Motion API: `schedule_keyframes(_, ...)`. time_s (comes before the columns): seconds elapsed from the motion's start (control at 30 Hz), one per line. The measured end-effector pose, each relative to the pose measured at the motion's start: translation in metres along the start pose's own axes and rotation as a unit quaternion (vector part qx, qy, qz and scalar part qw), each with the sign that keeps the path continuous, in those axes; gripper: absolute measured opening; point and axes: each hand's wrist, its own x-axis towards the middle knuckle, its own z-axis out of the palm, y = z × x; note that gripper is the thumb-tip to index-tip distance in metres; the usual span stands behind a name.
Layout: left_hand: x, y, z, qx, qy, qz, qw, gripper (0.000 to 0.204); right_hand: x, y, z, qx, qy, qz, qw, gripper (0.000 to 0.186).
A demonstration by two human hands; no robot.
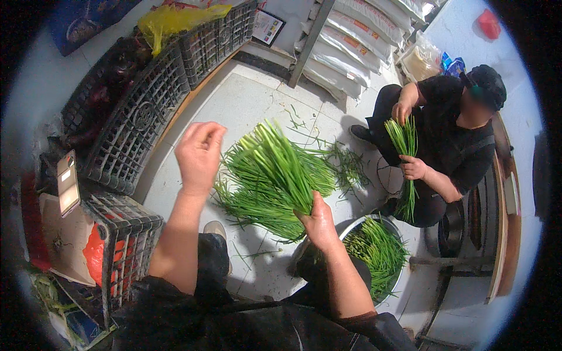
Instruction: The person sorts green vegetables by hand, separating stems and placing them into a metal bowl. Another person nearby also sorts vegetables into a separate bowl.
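Observation:
My right hand (319, 221) is closed around a bunch of garlic chives (278, 161), its pale stem ends pointing up and away from me. Raised to the left of the bunch, my left hand (200, 153) has its fingers pinched together; whatever is between them, if anything, is too small to make out. Beneath the held bunch, a large pile of garlic chives (252, 202) spreads over the tiled floor. Close by my right forearm stands a round metal basin (400, 281) full of more chives (374, 253).
At the right a crouching co-worker (451, 128) holds another chive bunch (404, 140) in both hands. Loose trimmings (351, 167) lie beyond the pile. Black plastic crates (140, 117) line the left, with a phone (68, 184) above a nearer crate (126, 251). White sacks (351, 44) are stacked behind.

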Motion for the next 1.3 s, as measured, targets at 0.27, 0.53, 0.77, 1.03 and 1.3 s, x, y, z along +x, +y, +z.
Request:
schedule_keyframes(0.27,-0.016,0.023,0.008,-0.062,-0.122,-0.036,0.99,0.026,0.001,-0.001,0.002,-0.004,0.02,-0.024,0.999,0.044)
schedule_keyframes(0.53,-0.004,-0.001,0.001,0.088,-0.03,0.005,0.996,0.013,0.001,-0.004,-0.001,-0.026,0.003,-0.004,1.0,0.04)
schedule_keyframes(0.77,0.001,-0.027,-0.018,0.334,-0.077,0.043,0.939,0.024,0.002,-0.003,-0.003,-0.004,0.023,0.009,1.0,0.041)
schedule_keyframes(1.03,-0.024,0.009,0.019,-0.13,-0.193,-0.241,0.942,0.024,0.003,-0.005,0.006,-0.095,0.084,-0.063,0.99,0.045)
schedule_keyframes(1.3,0.006,-0.023,-0.023,0.189,-0.058,-0.102,0.975,0.018,0.008,0.005,0.004,-0.066,0.1,-0.063,0.991,0.042)
